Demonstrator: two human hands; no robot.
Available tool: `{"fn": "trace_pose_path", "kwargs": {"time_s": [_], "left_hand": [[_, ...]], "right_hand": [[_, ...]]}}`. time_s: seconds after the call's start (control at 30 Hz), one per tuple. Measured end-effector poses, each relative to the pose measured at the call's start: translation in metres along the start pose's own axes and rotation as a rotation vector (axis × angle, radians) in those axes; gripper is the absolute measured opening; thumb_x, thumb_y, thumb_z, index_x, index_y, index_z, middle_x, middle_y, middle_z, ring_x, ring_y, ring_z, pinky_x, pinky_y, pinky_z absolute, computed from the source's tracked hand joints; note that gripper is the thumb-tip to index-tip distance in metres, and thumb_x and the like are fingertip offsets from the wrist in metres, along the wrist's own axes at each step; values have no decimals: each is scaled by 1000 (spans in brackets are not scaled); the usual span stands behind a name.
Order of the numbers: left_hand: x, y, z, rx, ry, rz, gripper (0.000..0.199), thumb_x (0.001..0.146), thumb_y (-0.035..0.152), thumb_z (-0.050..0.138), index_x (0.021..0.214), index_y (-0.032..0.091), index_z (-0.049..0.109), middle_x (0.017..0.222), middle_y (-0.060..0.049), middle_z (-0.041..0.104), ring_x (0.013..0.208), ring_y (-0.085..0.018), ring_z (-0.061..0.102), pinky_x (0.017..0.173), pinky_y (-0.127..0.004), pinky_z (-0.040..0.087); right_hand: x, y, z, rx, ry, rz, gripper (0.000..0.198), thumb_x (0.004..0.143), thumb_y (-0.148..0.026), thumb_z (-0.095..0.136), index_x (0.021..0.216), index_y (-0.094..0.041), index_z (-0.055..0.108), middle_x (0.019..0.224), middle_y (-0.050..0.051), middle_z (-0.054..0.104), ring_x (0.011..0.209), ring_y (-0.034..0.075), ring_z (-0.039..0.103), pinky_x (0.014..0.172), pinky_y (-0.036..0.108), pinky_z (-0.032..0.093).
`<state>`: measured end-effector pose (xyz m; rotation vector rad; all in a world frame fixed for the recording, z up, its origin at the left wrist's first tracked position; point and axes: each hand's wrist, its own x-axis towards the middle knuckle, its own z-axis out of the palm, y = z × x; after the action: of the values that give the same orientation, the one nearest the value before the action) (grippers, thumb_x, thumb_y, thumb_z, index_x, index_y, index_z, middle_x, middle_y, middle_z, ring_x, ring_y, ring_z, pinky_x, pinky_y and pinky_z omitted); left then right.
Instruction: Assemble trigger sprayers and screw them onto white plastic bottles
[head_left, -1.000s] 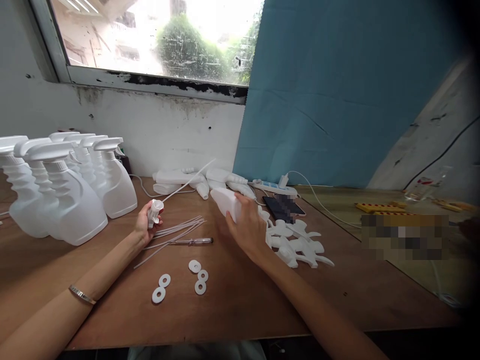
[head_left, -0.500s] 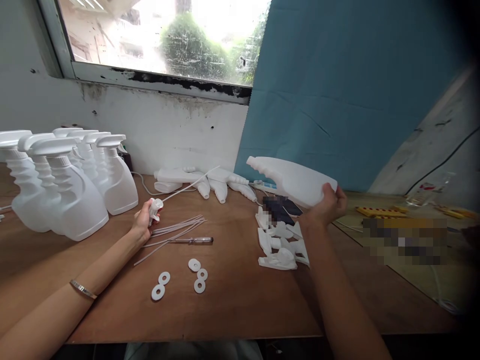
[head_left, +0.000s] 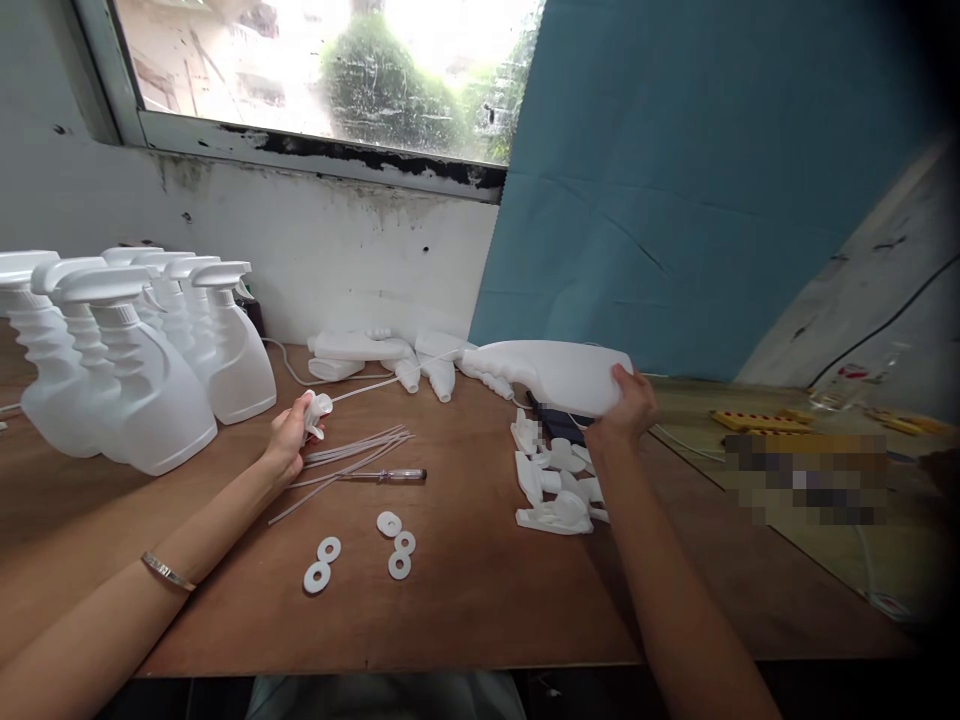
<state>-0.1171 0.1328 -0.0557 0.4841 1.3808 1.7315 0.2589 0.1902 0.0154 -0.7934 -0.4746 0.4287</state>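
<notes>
My left hand (head_left: pixel 289 437) is closed round a white trigger sprayer head (head_left: pixel 318 408). From it a thin dip tube (head_left: pixel 367 388) slants up to the right. My right hand (head_left: pixel 631 400) grips the base of a white plastic bottle (head_left: pixel 559 370), lying on its side in the air with its neck to the left. The tube's far end is at the bottle's mouth; I cannot tell whether it is inside. Below my left hand lie several loose tubes (head_left: pixel 360 446) and a screwdriver (head_left: pixel 401 475). Several more sprayer heads (head_left: pixel 559 510) sit left of my right forearm.
Assembled spray bottles (head_left: pixel 165 410) stand in a group at the left. More bottles (head_left: pixel 352 347) lie along the wall. White ring washers (head_left: pixel 317 577) are on the front of the table (head_left: pixel 480 610). Dark phones, partly blurred, and yellow parts (head_left: pixel 761 421) are on the right.
My right hand has brought the bottle left and down, levelling it, so its mouth now meets the tube's end. My left hand has barely moved, still holding the sprayer head.
</notes>
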Motion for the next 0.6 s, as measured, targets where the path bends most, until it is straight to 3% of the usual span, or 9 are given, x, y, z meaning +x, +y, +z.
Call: {"fn": "trace_pose_path", "kwargs": {"time_s": [0.6], "left_hand": [[-3, 2, 1, 65, 22, 43, 30, 63, 38, 64, 77, 14, 54, 59, 1, 57, 39, -8, 48, 33, -17, 33]], "right_hand": [[-6, 8, 0, 18, -3, 59, 26, 56, -19, 64, 82, -16, 62, 81, -3, 58, 71, 11, 56, 60, 22, 50]]}}
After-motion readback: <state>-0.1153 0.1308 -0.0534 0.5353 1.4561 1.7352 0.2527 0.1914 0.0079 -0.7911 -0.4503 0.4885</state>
